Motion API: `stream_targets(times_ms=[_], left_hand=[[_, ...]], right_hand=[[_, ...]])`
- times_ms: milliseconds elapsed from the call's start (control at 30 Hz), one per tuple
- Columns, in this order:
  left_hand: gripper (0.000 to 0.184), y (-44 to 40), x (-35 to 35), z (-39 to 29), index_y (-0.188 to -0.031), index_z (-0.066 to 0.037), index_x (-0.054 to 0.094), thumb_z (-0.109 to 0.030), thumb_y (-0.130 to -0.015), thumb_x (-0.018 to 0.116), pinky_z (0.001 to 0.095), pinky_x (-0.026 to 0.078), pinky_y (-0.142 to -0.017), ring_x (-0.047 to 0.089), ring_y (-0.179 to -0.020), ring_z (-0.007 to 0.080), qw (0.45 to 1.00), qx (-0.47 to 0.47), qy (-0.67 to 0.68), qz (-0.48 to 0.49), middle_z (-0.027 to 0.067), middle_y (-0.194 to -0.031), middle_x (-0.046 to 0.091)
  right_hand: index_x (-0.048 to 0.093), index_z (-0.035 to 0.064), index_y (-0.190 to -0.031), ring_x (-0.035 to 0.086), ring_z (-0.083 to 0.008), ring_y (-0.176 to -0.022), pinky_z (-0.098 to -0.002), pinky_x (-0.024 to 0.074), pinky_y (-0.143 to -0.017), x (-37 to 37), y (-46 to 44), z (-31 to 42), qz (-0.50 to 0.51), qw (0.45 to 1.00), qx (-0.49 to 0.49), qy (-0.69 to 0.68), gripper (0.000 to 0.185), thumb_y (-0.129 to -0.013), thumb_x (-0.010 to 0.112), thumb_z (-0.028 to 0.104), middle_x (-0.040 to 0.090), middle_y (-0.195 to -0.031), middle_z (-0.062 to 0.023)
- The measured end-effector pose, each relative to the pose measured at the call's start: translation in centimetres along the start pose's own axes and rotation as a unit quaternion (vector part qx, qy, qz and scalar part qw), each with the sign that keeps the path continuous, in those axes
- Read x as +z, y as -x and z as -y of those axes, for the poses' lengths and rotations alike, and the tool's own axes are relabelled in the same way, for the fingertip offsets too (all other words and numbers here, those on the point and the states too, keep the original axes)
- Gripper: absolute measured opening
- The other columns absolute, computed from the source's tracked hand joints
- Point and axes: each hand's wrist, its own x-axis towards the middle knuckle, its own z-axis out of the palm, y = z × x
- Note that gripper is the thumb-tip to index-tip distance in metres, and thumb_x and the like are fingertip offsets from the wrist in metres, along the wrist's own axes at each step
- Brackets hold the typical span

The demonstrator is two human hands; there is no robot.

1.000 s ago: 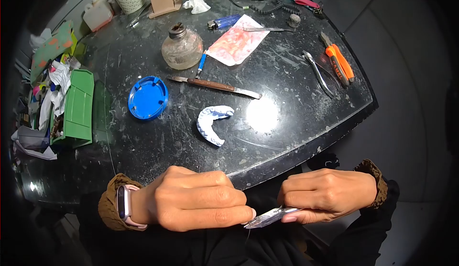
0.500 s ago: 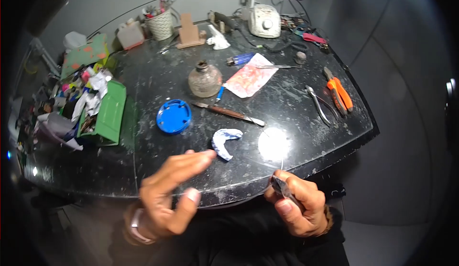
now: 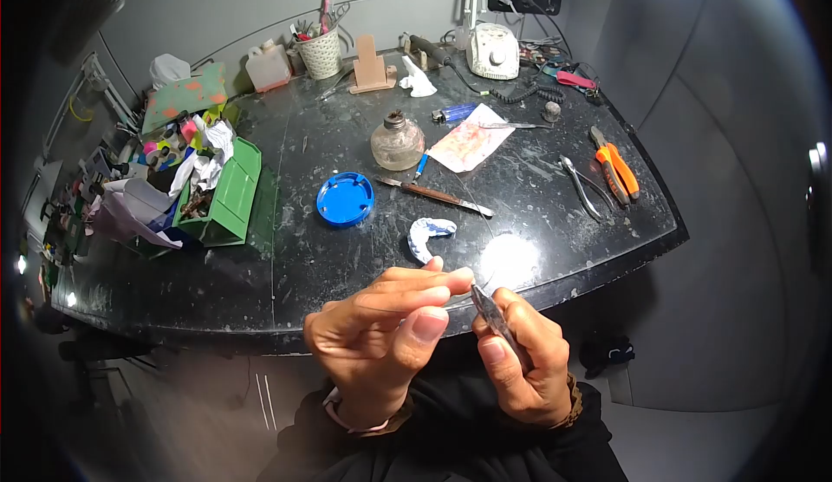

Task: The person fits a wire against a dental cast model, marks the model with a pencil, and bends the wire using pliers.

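My right hand (image 3: 533,356) is closed around small dark metal pliers (image 3: 492,311), with the jaws pointing up and to the left. Close to the jaw tips is my left hand (image 3: 386,330), its fingers stretched out and the thumb apart from them. A fine wire seems to run near the fingers and the pliers, but it is too thin to follow. Beyond the left fingertips lies a white and blue horseshoe-shaped dental model (image 3: 425,235) on the black table (image 3: 295,300).
Behind the model lie a wooden-handled knife (image 3: 438,196), a blue round lid (image 3: 345,199) and a glass burner bottle (image 3: 398,144). Orange-handled cutters (image 3: 617,172) and silver pliers (image 3: 585,189) are on the right. A green box (image 3: 234,194) full of scraps stands left.
My left hand has moved right and come up to the pliers' tips. The right hand keeps the pliers and has shifted slightly left. The camera view has shifted.
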Motion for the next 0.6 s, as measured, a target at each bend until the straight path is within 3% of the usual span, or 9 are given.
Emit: stream_targets(times_ms=[367, 600], left_hand=[[0.010, 0.4, 0.6, -0.9, -0.089, 0.006, 0.067, 0.003, -0.080, 0.064, 0.0336, 0.055, -0.076, 0.068, -0.080, 0.0223, 0.998, -0.045, 0.026, -0.020, 0.0214, -0.086, 0.068], [0.012, 0.0, 0.2, 0.1, -0.092, 0.007, 0.067, 0.002, -0.083, 0.063, 0.0329, 0.056, -0.076, 0.067, -0.079, 0.0206, 0.997, -0.078, 0.014, -0.015, 0.0190, -0.086, 0.068]], right_hand=[[0.052, -0.0052, -0.082, 0.047, -0.0215, -0.058, -0.0298, 0.0384, -0.052, -0.4, 0.2, 0.2, 0.012, 0.999, -0.007, 0.031, 0.011, -0.085, 0.061, 0.001, 0.049, -0.073, -0.0123], [0.056, -0.0073, -0.085, 0.054, -0.0181, -0.066, -0.0283, 0.0434, -0.062, -1.2, 0.0, -0.1, 0.039, 0.994, 0.090, 0.047, 0.019, -0.091, 0.052, 0.011, 0.056, -0.077, -0.0123]])
